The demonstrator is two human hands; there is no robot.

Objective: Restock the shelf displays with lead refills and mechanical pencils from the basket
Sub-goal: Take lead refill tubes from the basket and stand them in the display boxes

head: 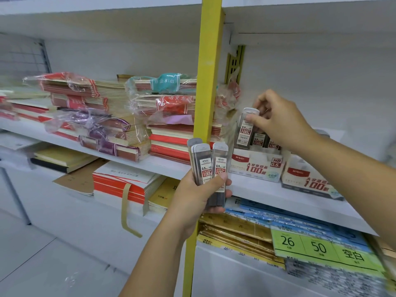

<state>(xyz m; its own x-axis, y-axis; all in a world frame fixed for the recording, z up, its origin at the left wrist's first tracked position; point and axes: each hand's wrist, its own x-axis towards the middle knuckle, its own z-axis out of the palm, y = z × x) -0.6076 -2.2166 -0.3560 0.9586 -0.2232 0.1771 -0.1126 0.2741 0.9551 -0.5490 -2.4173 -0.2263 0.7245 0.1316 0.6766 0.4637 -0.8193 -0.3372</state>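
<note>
My left hand (200, 195) grips a bunch of several dark lead refill cases (206, 163) with white and red labels, held upright in front of the yellow shelf post. My right hand (278, 121) pinches the top of one lead refill case (245, 127) that stands in a white display box (256, 166) marked HB 0.5 on the white shelf. Two more cases stand in that box under my right hand. A second white display box (308, 179) sits to the right of it. No basket and no mechanical pencils are in view.
A yellow upright post (209, 82) divides the shelving. Left of it lie stacks of plastic-wrapped notebooks (102, 116). Below the shelf edge (278, 202) are gold and blue paper packs and a green price sign (317, 247). More notebooks lie on the lower left shelf.
</note>
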